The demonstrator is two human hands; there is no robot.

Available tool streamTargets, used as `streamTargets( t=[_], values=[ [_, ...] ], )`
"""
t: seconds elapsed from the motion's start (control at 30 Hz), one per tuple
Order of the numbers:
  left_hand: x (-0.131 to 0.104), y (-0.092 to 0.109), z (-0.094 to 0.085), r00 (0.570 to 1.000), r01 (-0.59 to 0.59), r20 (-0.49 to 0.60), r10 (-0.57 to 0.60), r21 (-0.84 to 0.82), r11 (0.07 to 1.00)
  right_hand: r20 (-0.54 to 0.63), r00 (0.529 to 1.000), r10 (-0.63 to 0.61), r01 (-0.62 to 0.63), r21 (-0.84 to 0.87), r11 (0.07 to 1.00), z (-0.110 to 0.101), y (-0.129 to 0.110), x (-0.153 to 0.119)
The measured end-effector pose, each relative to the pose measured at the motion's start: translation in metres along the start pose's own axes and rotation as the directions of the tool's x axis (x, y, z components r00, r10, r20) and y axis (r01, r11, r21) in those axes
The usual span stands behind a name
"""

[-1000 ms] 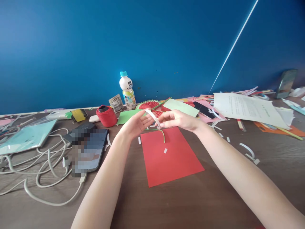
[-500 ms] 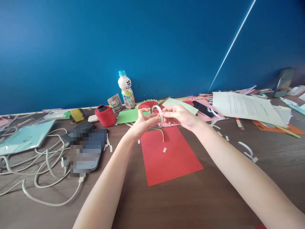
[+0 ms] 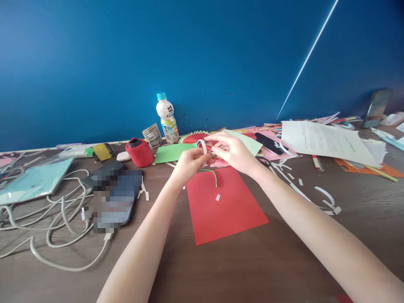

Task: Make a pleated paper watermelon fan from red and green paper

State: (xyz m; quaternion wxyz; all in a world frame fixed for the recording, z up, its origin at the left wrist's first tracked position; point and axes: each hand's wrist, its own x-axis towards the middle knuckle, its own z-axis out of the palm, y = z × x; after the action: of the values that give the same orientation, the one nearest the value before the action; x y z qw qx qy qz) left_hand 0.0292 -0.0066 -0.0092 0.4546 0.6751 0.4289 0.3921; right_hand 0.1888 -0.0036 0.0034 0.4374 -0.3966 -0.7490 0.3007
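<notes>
Between the thumb and fingers of my left hand (image 3: 190, 164) is a narrow roll of white tape (image 3: 204, 147), held on edge above the table. My right hand (image 3: 232, 152) is just to the right of the roll, its index finger stretched over toward it and the other fingers bent and apart. Whether a fingertip touches the tape I cannot tell. Below both hands lies a sheet of red paper (image 3: 227, 210). A thin curved green strip (image 3: 216, 177) and a small white piece (image 3: 217, 197) rest on that sheet.
Behind the hands are a red pleated paper fan (image 3: 194, 136), green paper (image 3: 172, 153) and a bottle (image 3: 167, 120). To the left stand a red roll (image 3: 139, 153), a phone (image 3: 121, 202) and white cables (image 3: 63, 210). White strips (image 3: 325, 195) and printed paper (image 3: 325, 143) lie right.
The tape roll has shifted a little left and is now in my left hand alone. My right hand has let go of it, and its fingers have spread.
</notes>
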Motion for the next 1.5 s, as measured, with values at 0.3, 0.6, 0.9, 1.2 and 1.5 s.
streamTargets(
  t=[0.3, 0.6, 0.9, 1.2, 1.5],
  values=[
    [0.0, 0.001, 0.001, 0.997, -0.016, -0.076, 0.027, 0.138, 0.99, 0.04, 0.998, -0.054, 0.059, -0.128, 0.99, 0.004, -0.003, -0.003],
    [0.003, -0.006, 0.002, 0.995, -0.05, -0.078, 0.059, 0.115, 0.992, 0.053, 0.998, 0.03, -0.036, 0.12, 0.992, 0.004, 0.001, -0.001],
    [0.002, -0.007, 0.008, 0.988, -0.093, -0.114, 0.105, 0.104, 0.99, -0.03, 0.996, 0.082, -0.076, 0.154, 0.985, 0.013, 0.001, -0.006],
    [0.001, -0.004, 0.014, 0.977, -0.098, -0.17, 0.129, 0.182, 0.978, -0.143, 0.985, 0.099, -0.073, 0.179, 0.981, 0.021, 0.004, -0.006],
    [0.0, -0.007, 0.016, 0.97, -0.094, -0.199, 0.14, 0.225, 0.97, -0.162, 0.985, 0.054, -0.028, 0.159, 0.987, 0.021, 0.005, -0.005]
  ],
)
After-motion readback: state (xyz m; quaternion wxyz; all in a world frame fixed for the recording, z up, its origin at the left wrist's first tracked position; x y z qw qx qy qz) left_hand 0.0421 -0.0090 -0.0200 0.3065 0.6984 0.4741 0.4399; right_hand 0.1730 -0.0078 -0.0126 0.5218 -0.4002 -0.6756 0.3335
